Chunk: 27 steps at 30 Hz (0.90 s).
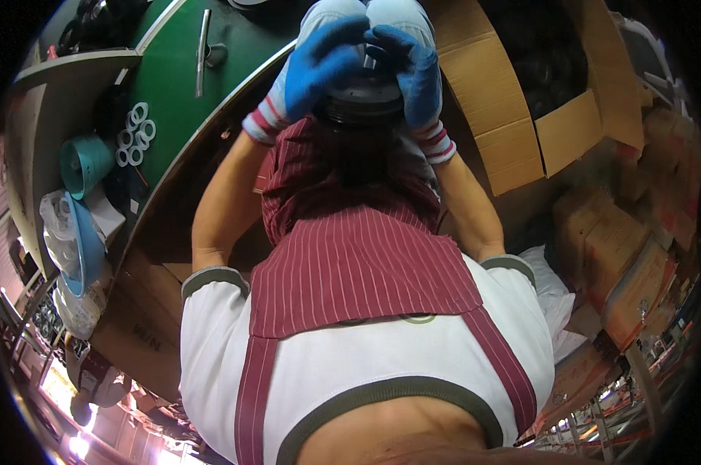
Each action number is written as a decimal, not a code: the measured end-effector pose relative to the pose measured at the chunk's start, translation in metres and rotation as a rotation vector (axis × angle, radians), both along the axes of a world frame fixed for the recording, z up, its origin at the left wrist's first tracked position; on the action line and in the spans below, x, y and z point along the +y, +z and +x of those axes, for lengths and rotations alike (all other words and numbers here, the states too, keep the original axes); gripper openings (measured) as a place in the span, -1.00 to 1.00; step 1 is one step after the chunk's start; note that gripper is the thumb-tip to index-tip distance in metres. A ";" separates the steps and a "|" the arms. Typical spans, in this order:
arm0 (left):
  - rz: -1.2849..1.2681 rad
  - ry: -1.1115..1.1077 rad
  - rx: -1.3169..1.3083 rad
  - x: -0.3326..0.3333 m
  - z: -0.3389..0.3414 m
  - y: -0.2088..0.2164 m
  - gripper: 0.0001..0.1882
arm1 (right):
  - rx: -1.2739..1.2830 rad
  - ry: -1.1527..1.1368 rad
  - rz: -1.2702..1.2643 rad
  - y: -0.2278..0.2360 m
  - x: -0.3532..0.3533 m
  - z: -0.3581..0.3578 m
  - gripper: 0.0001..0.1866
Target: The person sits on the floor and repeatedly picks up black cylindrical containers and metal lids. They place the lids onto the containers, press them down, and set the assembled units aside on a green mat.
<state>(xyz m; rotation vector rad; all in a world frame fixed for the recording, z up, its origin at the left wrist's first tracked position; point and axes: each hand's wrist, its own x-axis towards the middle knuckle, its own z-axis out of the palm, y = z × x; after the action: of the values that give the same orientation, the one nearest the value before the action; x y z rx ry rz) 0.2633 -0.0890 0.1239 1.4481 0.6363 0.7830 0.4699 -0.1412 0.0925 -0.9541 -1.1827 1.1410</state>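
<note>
Both of my hands wear blue-coated gloves with striped white cuffs. Between them, above my lap, sits a black round ribbed part point(360, 102), dark and hard to make out lower down. A small metal stem point(370, 60) shows at its top. My left hand point(317, 66) is bent around the left of the part, its fingers reaching over the top. From the other side my right hand point(414, 74) closes in, its curled fingertips near the stem. The fingertips of both hands nearly meet there, and their exact contact is partly hidden.
Left is a green tabletop point(168, 74) with a metal tube point(203, 54) and several white rings point(136, 133). A teal container point(84, 164) and blue basin point(88, 244) stand beside it. Right, an open cardboard box point(490, 101) holds black things; stacked cartons point(598, 240) lie behind. Another person point(94, 376) is lower left.
</note>
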 end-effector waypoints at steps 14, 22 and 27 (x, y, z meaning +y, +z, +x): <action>0.078 -0.141 0.164 -0.024 -0.009 0.013 0.30 | -0.378 0.331 0.104 0.030 -0.019 0.029 -0.19; -0.002 0.096 -0.299 -0.060 -0.003 0.001 0.40 | -1.109 0.718 0.013 0.085 0.000 0.022 0.41; -0.639 0.304 -0.824 -0.075 0.007 -0.018 -0.15 | -1.015 0.628 0.103 0.081 -0.017 0.033 0.24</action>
<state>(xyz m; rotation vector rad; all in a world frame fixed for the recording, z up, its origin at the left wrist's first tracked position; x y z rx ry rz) 0.2701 -0.1644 0.1057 0.3758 0.3973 1.1792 0.5029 -0.1582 0.1739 -1.1520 -2.4647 1.0433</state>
